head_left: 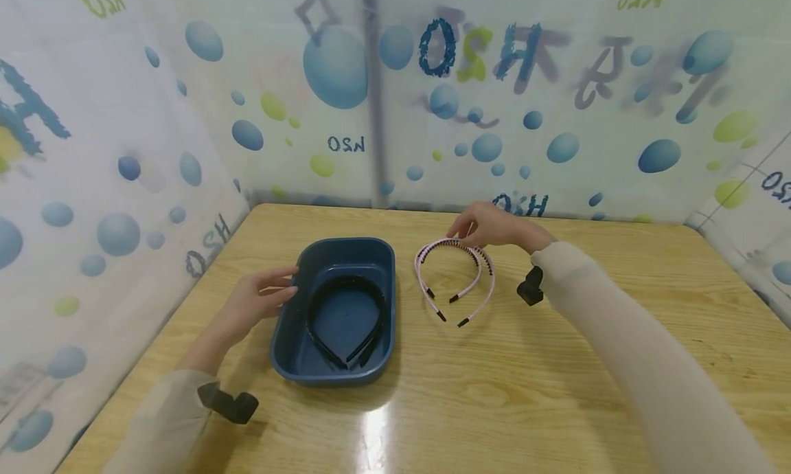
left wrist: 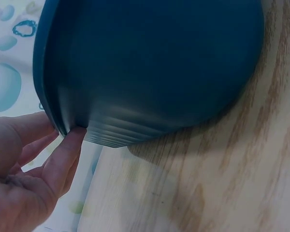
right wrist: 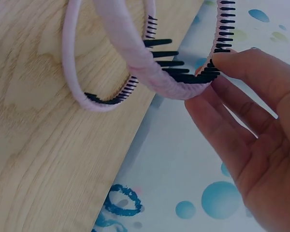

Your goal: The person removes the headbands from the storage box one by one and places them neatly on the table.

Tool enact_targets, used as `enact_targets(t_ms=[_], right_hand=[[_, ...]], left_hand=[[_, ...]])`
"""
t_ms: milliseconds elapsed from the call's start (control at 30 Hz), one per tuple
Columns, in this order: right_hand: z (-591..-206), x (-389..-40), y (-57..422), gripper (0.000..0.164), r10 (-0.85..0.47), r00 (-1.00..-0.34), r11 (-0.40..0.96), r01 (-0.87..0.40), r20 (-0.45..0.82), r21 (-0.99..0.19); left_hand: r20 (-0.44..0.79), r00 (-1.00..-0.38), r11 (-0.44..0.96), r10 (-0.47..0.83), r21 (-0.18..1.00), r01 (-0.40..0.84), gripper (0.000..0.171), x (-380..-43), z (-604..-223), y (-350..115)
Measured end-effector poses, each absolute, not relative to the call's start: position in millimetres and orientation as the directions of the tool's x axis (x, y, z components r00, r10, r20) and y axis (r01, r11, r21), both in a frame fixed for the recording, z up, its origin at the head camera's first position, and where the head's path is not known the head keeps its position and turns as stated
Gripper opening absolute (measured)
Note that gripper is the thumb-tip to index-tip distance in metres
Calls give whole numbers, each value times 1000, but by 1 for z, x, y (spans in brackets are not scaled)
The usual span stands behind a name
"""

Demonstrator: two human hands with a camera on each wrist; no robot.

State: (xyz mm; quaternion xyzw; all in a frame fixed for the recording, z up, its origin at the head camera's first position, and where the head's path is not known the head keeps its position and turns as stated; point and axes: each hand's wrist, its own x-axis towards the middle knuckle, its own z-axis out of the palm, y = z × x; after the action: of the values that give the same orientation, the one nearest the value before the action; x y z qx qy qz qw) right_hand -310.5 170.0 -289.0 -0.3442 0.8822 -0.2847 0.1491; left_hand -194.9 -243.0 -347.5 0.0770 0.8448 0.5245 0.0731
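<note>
The pink-wrapped headband [right wrist: 140,67] looks light and springy, best taken at its toothed crown, where fingers of the right hand [head_left: 491,225] pinch it over the wood-grained desk [head_left: 507,391], near a second pink headband [right wrist: 69,53]; the left hand [head_left: 250,302] pinches the rim of a smooth blue tub [head_left: 391,281] holding black headbands [head_left: 349,280].

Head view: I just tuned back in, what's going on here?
A person is sorting through hair accessories at a wooden table. The right hand pinches a pink headband by its curve, with a second pink headband close beside it. The left hand holds the side rim of a blue tub. Black headbands lie inside the tub; their exact count is hard to tell. Both pink ones are outside it.
</note>
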Motion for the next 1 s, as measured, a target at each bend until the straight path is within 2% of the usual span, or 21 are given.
enact_targets(t_ms=[1000], right_hand=[[-308, -318, 234, 24, -585, -807, 694, -446, -81, -566]], left_hand=[[-29, -979, 429, 202, 901, 62, 51, -198, -350, -244]])
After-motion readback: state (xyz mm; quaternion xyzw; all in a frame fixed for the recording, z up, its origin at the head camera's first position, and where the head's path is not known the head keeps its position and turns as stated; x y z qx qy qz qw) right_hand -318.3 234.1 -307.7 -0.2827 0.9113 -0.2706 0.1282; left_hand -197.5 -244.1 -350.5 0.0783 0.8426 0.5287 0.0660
